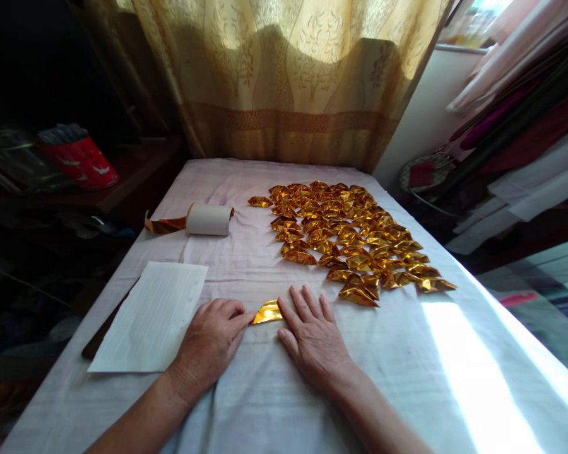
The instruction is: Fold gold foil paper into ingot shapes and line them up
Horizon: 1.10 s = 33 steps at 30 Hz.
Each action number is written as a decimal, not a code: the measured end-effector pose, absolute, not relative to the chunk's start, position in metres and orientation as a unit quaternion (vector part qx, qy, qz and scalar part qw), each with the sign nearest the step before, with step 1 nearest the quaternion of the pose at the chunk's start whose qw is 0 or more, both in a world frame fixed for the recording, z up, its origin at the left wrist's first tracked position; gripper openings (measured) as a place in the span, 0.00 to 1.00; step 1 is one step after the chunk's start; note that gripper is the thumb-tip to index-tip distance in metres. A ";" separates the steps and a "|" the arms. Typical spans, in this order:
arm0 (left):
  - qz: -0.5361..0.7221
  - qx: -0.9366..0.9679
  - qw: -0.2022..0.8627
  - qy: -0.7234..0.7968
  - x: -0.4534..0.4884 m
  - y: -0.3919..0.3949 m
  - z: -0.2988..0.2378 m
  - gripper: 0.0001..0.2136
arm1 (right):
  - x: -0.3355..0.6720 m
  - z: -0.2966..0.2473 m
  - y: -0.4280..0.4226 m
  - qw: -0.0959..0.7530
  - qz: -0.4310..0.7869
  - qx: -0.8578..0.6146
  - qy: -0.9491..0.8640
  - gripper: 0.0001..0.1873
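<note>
A folded strip of shiny gold foil paper lies flat on the white cloth between my hands. My left hand pinches its left end between thumb and bent fingers. Flat on the cloth, with fingers spread, my right hand rests its index finger on the strip's right end, which is partly hidden under it. Beyond my right hand are many folded gold foil ingots, set out in rows.
A white paper sheet overlies a dark flat object at left. Behind it sits a grey-white cylinder with gold foil coming out. A red container stands on the dark side furniture. Curtains hang behind the cloth-covered table; clothes hang at right.
</note>
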<state>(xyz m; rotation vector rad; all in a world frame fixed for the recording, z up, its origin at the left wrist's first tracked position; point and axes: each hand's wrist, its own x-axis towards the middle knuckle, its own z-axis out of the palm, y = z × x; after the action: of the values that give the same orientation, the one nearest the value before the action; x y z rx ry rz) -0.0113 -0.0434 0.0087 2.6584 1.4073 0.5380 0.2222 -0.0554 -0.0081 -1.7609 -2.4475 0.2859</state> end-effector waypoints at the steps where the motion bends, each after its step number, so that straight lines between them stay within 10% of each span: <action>1: 0.169 0.867 0.047 0.467 -0.009 -0.042 0.011 0.09 | 0.221 -0.008 -0.055 0.058 0.097 -0.582 -0.806 0.29; 18: 0.055 0.874 0.103 0.472 0.039 -0.015 0.036 0.05 | 0.250 -0.019 -0.042 0.305 0.133 -0.512 -0.792 0.21; 27: 0.104 0.946 -0.011 0.306 0.025 -0.004 0.018 0.27 | 0.255 -0.012 -0.039 0.299 0.166 -0.489 -0.802 0.23; 33: 0.124 0.955 0.018 0.267 0.020 -0.003 0.017 0.14 | 0.253 -0.008 -0.036 0.267 0.123 -0.492 -0.819 0.19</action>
<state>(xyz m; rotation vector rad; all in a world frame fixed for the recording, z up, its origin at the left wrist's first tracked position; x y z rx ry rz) 0.0198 -0.0025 0.0166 2.9677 0.8289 0.3866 0.2528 -0.0363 -0.0080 -1.3281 -2.2120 0.3330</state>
